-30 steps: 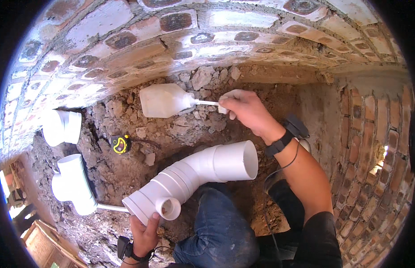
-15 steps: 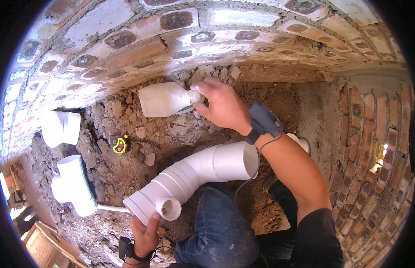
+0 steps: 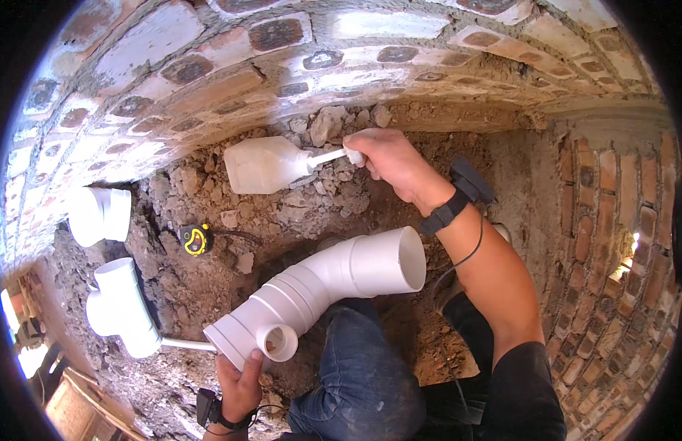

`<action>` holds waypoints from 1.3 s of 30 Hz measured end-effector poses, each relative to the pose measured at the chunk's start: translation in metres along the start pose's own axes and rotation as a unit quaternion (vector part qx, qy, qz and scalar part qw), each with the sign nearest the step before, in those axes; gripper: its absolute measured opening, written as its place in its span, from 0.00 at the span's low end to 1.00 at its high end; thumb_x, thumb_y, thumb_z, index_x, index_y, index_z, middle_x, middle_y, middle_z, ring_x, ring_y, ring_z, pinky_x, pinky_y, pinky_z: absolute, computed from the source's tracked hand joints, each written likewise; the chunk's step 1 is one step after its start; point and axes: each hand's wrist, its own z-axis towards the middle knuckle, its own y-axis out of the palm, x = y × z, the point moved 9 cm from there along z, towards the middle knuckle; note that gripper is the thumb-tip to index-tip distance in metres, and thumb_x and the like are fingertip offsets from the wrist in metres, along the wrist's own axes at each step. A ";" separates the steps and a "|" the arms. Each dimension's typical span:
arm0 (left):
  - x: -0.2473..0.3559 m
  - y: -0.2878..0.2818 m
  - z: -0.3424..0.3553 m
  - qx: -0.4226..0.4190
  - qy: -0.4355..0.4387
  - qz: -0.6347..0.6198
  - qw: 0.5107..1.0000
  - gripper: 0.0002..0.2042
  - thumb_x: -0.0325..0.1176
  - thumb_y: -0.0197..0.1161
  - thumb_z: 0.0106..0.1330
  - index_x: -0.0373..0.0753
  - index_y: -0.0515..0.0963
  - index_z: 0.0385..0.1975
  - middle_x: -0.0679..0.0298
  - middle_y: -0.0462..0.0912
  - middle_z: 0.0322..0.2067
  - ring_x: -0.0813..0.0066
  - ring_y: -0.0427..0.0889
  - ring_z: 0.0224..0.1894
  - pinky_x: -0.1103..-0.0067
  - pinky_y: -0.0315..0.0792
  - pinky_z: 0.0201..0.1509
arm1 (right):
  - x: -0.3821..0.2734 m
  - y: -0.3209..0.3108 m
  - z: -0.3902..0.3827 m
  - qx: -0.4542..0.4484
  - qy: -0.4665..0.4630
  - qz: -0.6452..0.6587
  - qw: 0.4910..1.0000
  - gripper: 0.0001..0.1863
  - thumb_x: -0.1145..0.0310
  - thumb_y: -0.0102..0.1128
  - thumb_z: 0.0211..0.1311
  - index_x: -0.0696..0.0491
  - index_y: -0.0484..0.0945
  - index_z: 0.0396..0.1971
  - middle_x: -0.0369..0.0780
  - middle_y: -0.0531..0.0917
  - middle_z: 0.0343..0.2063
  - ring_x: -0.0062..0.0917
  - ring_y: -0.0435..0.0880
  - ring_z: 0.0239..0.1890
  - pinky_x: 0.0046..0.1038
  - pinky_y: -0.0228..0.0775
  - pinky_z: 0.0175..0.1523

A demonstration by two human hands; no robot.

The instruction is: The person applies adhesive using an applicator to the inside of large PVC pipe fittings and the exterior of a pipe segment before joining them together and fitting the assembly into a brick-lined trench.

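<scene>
Your left hand (image 3: 242, 382) is clamped on the near, flared end of the white plastic elbow pipe fitting (image 3: 322, 290), which lies across your knee with its open mouth pointing right and far and a small side socket facing you. It looks light, stiff and smooth, likely slippery where dusty, so the ribbed bend or the thick socket rim should give the surest hold.

Your right hand (image 3: 389, 162) is closed around the white cap and thin applicator stem pulled out of the translucent white plastic bottle (image 3: 264, 165), which lies on its side on the rubble, far from you. The bottle seems light and easy to tip; its flat body would be the steadier place to grip.

To the left sit a white plastic tee fitting (image 3: 120, 305) and a second white socket piece (image 3: 98, 213), with a yellow-and-black tape measure (image 3: 196, 239) between them and the elbow.

The ground is loose brown earth and broken stone (image 3: 311, 206), uneven underfoot. Red brick walls (image 3: 282, 66) with grey mortar curve around the far and right sides.
</scene>
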 end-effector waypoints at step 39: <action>-0.028 -0.011 -0.013 0.127 -0.053 0.032 0.990 0.30 0.45 0.64 0.67 0.28 0.64 0.57 0.49 0.74 0.53 0.61 0.75 0.55 0.67 0.68 0.60 | 0.192 -0.258 -0.165 0.209 -0.015 -0.501 0.840 0.20 0.59 0.66 0.49 0.62 0.81 0.33 0.56 0.83 0.29 0.52 0.83 0.36 0.47 0.76 0.45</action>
